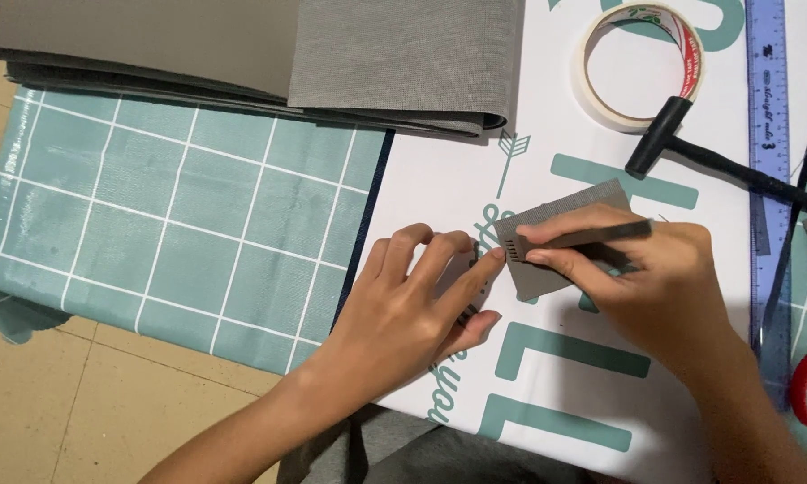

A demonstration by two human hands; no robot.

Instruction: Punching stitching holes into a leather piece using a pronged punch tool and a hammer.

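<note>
Right hand (641, 273) grips a dark slim tool (600, 236), tip on a small grey leather piece (560, 215). Left hand (412, 305) fingertip steadies the piece's left edge. Tape roll (638, 63), mallet (690, 148), blue ruler (767, 134) lie on the counter (448, 179) beyond.
</note>
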